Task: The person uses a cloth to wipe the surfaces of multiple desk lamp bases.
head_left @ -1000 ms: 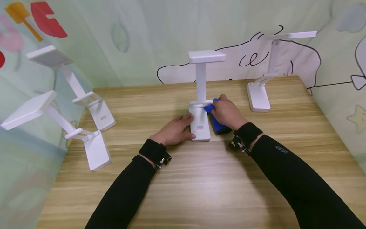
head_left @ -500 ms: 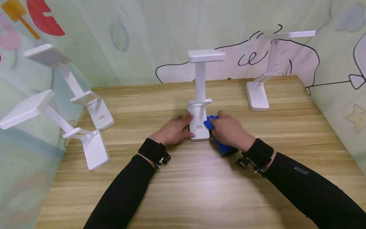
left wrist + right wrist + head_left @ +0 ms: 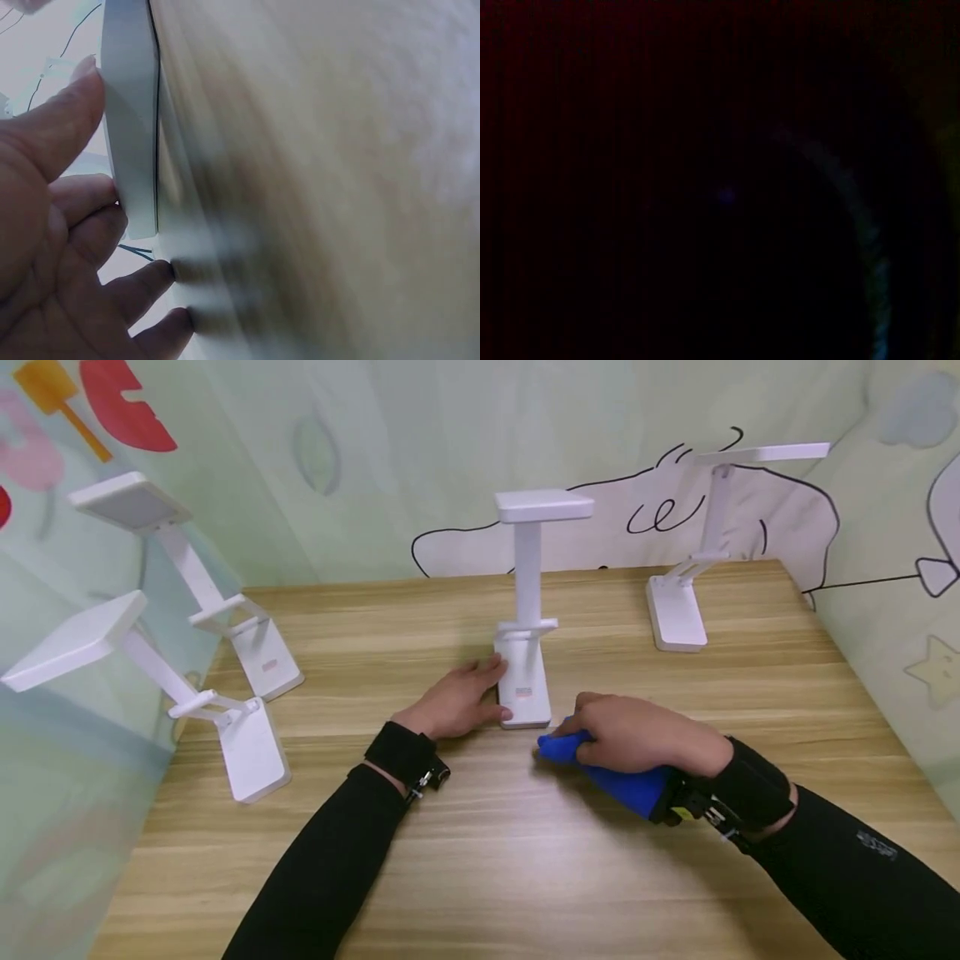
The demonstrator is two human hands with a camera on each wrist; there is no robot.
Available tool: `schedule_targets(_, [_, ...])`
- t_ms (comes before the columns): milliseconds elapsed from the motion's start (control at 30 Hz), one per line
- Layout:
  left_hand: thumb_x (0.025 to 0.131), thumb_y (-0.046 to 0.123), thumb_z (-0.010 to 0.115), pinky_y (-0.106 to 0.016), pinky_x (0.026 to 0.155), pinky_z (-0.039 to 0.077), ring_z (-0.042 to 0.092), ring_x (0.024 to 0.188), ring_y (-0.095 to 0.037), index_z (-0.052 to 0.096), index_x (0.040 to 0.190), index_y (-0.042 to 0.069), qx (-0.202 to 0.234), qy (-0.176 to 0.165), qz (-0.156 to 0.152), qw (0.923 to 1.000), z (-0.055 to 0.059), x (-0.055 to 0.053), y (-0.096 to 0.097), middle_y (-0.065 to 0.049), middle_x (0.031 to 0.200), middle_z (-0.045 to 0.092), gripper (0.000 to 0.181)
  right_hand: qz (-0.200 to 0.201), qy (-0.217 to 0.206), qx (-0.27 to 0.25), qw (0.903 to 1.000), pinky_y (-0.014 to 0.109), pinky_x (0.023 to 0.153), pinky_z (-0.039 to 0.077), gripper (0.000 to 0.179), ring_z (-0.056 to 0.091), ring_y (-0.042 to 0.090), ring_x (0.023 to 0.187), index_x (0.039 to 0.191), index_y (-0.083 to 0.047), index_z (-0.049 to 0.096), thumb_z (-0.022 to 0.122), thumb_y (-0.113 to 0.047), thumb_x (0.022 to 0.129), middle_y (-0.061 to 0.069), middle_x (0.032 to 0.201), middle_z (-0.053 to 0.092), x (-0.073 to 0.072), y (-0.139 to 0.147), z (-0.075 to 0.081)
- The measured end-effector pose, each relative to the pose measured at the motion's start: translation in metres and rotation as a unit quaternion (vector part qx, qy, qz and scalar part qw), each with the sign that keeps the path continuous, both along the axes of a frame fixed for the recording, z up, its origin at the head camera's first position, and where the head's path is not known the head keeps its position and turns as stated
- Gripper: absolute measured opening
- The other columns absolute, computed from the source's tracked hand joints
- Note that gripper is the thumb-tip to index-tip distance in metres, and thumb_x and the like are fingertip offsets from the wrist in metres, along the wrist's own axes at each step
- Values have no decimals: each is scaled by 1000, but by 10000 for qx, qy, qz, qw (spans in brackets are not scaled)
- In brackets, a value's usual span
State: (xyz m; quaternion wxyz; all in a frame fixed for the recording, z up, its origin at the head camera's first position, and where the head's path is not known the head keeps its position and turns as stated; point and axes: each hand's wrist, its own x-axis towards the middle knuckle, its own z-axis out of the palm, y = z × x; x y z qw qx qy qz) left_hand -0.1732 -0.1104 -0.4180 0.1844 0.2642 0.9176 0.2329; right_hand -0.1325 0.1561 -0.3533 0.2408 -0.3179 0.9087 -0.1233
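A white desk lamp (image 3: 523, 681) stands upright near the table's middle. My left hand (image 3: 453, 702) holds its base along the left edge, with thumb and index finger on the edge. In the left wrist view the fingers (image 3: 82, 199) touch the side of the lamp base (image 3: 131, 127), and the lower fingertips reach the tabletop. To the right of the base's front corner, my right hand (image 3: 633, 731) grips a bunched blue cloth (image 3: 618, 785); its loose part trails back under the wrist. The right wrist view is almost black, so nothing can be told from it.
Two more white desk lamps (image 3: 255, 747) stand at the left. Another desk lamp (image 3: 677, 614) stands at the back right. The wooden table (image 3: 480, 860) is bounded by printed curtains (image 3: 360, 468) behind and at both sides.
My right hand has drawn the blue cloth along the lamp base's right side, toward the front, and now sits just off its front corner. The left hand and the lamps have stayed put.
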Motion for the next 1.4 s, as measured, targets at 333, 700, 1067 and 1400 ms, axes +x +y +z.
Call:
schedule_targets(333, [105, 35, 67, -44, 122, 40, 48, 149, -30, 54, 155, 8, 604, 574, 194, 9963, -4, 6, 1, -13, 161, 50, 58, -2126, -32, -2364, 9481, 47, 81, 60, 52, 67, 35, 101, 151, -10, 59, 62, -11, 99, 22, 125, 65, -5, 1, -25])
schedule_targets(700, [103, 38, 69, -55, 109, 52, 53, 141, -33, 35, 160, 19, 2437, -1284, 1260, 9530, 42, 67, 14, -10, 163, 42, 69, -3760, -1594, -4117, 8147, 54, 105, 54, 54, 59, 41, 131, 146, -4, 33, 62, -27, 106, 23, 148, 45, 24, -51, -38])
schedule_targets(1067, [104, 28, 68, -61, 106, 52, 56, 137, -34, 52, 155, 31, 2399, 5, 1623, 9571, 39, 75, 14, -6, 158, 50, 54, -3208, -2845, -5601, 7088, 32, 109, 45, 45, 48, 25, 135, 144, -3, 29, 50, -15, 106, 19, 152, 42, 40, -73, -35])
schedule_targets(1400, [100, 11, 66, -52, 97, 60, 67, 122, -40, 65, 146, 14, -142, 2299, 1470, 9620, 41, 47, -16, -19, 149, 59, 46, -1398, 1608, -2140, 9533, 41, 79, 60, 37, 70, 25, 93, 134, 0, 69, 70, -14, 100, 15, 110, 73, 9, -15, -61])
